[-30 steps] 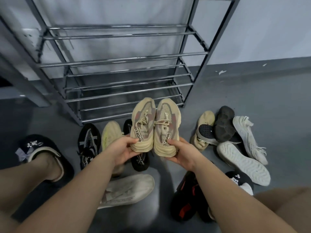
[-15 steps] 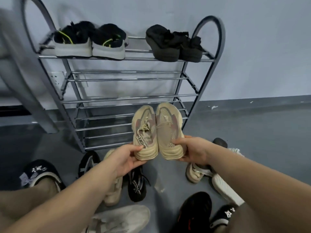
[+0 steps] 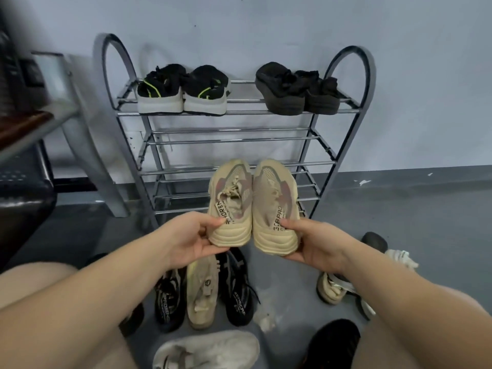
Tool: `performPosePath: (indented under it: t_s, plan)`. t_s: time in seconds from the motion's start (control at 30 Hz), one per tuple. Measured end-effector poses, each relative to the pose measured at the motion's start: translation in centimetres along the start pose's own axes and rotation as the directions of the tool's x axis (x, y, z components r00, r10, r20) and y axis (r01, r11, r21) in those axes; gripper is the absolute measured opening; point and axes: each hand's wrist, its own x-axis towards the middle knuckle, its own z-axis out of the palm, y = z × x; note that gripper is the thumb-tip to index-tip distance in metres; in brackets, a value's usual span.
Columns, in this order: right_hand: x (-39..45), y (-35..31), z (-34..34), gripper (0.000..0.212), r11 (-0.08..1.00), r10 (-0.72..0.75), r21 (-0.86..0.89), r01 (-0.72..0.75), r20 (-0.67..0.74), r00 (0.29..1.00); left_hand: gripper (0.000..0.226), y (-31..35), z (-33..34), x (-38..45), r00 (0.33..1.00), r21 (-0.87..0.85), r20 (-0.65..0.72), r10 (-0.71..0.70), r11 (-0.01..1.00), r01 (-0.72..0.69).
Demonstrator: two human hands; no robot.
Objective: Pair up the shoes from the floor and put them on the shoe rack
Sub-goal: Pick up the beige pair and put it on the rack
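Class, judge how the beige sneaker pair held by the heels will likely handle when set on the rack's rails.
The beige sneaker pair looks light: each hand holds one by its heel. Knit uppers probably flex; thick soles seem stiff. They may rock on the shoe rack rails.

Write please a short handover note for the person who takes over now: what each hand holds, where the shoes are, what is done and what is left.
Left hand: grips the heel of the left beige sneaker.
Right hand: grips the heel of the right beige sneaker. The two are held side by side, toes toward the shoe rack.
Done: two pairs on the top shelf, black sneakers with white soles and black platform sandals.
Left: put the beige pair on a lower shelf, all of which look free. Then pair the floor shoes: two black sneakers with a beige shoe between them, a white shoe, and others partly hidden at right.
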Motion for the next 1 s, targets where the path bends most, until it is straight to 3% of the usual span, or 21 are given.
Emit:
performPosePath:
  t_s: [0.2,0.43,0.57,0.63,0.73,0.93,1.0]
  plan:
    - [0.8,-0.7,1.2,0.022,0.997,-0.076,0.023,0.076,0.015,0.997,0.022,1.7,-0.5,-0.8,0.999,0.018,-0.004,0.052,0.999,-0.051]
    - [4.1,-2.7,2.4,0.024,0.960,-0.231,-0.174,0.221,-0.041,0.972,0.019,4.0,-1.3,1.4,0.998,-0.024,-0.023,0.052,0.998,-0.052]
    - [7.2,-3.8,3.9,0.052,0.931,-0.333,-0.200,0.305,-0.124,0.935,0.018,6.3,-2.7,3.2,0.994,-0.045,-0.040,0.097,0.994,-0.099]
    - [8.9,-4.3,4.7,0.057,0.926,-0.339,-0.232,0.299,-0.157,0.928,0.019,7.3,-3.6,4.1,0.988,-0.008,-0.065,0.137,0.990,-0.138]
    - [11.5,-5.7,6.1,0.041,0.929,-0.316,-0.254,0.270,-0.161,0.935,0.021,9.2,-4.7,5.3,0.975,0.012,-0.125,0.185,0.983,-0.185]
    - [16.7,-9.0,8.9,0.026,0.927,-0.295,-0.292,0.236,-0.179,0.938,0.007,12.6,-6.7,7.4,0.954,-0.134,-0.240,0.180,0.967,-0.216]
    - [18.2,-9.9,9.6,0.032,0.930,-0.288,-0.295,0.220,-0.211,0.934,0.010,13.1,-7.3,8.5,0.947,-0.168,-0.268,0.175,0.960,-0.225]
